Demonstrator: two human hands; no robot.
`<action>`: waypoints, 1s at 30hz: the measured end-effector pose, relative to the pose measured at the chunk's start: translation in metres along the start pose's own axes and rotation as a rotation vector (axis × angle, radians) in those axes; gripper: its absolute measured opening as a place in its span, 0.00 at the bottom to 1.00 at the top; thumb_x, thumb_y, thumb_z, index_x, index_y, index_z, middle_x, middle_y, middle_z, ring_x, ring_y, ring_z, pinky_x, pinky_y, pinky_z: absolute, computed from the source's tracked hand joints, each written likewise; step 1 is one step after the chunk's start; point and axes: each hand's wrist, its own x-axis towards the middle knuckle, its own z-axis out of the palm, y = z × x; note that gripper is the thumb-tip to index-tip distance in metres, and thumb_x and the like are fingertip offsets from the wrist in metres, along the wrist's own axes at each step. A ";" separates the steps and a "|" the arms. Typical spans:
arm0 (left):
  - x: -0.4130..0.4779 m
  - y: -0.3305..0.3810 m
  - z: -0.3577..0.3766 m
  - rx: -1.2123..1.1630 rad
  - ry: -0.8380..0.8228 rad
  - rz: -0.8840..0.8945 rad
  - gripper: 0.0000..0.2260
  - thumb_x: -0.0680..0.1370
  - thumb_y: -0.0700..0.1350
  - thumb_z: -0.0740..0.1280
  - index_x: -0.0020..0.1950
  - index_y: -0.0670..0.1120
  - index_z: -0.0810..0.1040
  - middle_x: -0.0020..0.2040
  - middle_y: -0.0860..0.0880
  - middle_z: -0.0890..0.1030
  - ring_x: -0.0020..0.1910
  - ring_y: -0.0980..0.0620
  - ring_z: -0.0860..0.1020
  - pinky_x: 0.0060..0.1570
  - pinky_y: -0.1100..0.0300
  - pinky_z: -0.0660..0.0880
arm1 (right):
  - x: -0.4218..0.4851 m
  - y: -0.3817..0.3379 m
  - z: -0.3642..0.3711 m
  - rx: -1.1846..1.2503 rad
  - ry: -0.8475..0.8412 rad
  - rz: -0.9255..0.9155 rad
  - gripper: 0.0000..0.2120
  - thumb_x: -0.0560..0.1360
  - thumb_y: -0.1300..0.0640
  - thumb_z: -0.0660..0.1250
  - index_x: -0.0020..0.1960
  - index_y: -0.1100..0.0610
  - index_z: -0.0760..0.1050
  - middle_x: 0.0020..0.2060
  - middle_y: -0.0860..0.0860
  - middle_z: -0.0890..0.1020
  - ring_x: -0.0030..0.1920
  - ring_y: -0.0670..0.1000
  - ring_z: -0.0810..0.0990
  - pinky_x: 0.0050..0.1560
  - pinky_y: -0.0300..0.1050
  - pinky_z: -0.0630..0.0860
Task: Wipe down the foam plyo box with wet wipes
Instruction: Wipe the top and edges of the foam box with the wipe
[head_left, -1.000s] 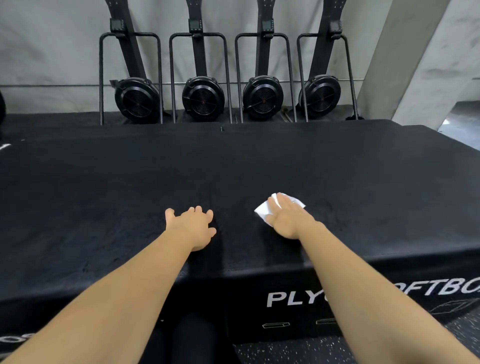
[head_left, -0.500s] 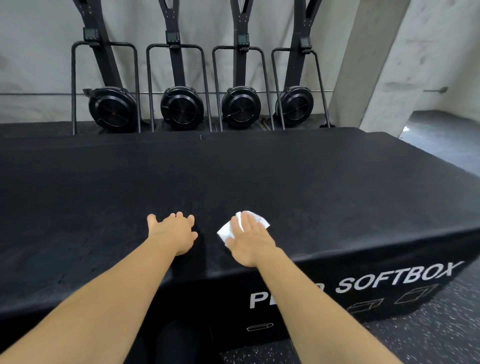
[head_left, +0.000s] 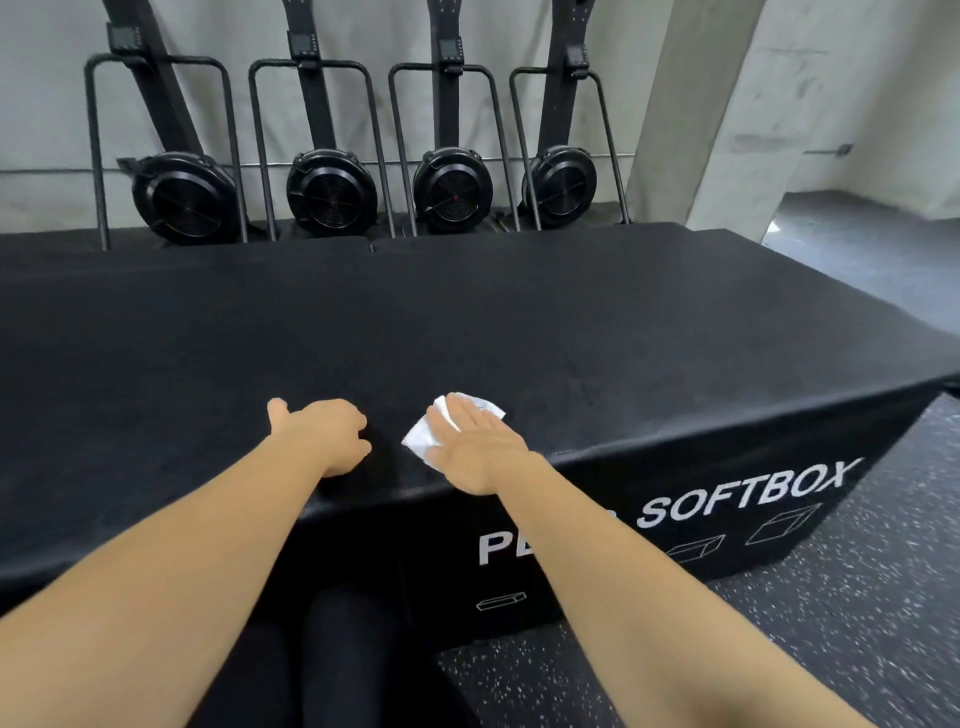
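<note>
**Q:** On top of the black foam plyo box (head_left: 519, 322), near its front edge, what shows?

**A:** Two bare hands. The right hand (head_left: 478, 447) lies flat with its fingers straight and together, pressing a white wet wipe (head_left: 422, 441) onto the box top. The left hand (head_left: 322, 436) rests on the top nearby, fingers loosely bent, holding nothing.

**Q:** Is anything hidden?

**A:** Most of the wipe sits under the right palm and fingers. Only its corners poke out, by the thumb and past the fingertips. The right forearm covers part of the white lettering (head_left: 748, 499) on the box's front face, so only "SOFTBOX" reads whole. The box's left end is cut off.
</note>
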 end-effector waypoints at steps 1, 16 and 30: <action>-0.001 0.001 0.000 -0.002 0.000 -0.004 0.16 0.82 0.52 0.55 0.67 0.55 0.72 0.63 0.56 0.76 0.62 0.51 0.73 0.71 0.44 0.47 | 0.000 0.010 -0.004 0.022 0.017 0.027 0.28 0.83 0.48 0.49 0.80 0.49 0.44 0.79 0.48 0.43 0.78 0.51 0.44 0.74 0.50 0.48; 0.004 0.002 0.001 -0.060 0.011 -0.001 0.14 0.81 0.51 0.57 0.66 0.55 0.75 0.59 0.55 0.79 0.61 0.51 0.74 0.71 0.45 0.46 | 0.022 0.047 -0.017 -0.031 0.041 0.240 0.29 0.84 0.46 0.47 0.80 0.55 0.41 0.79 0.56 0.40 0.78 0.55 0.41 0.75 0.51 0.46; -0.001 -0.004 0.001 -0.081 0.020 0.011 0.04 0.78 0.50 0.58 0.48 0.58 0.71 0.52 0.57 0.76 0.49 0.53 0.72 0.67 0.47 0.50 | -0.002 -0.044 0.039 -0.115 0.067 -0.086 0.30 0.84 0.47 0.46 0.80 0.55 0.37 0.79 0.53 0.37 0.78 0.51 0.34 0.77 0.49 0.38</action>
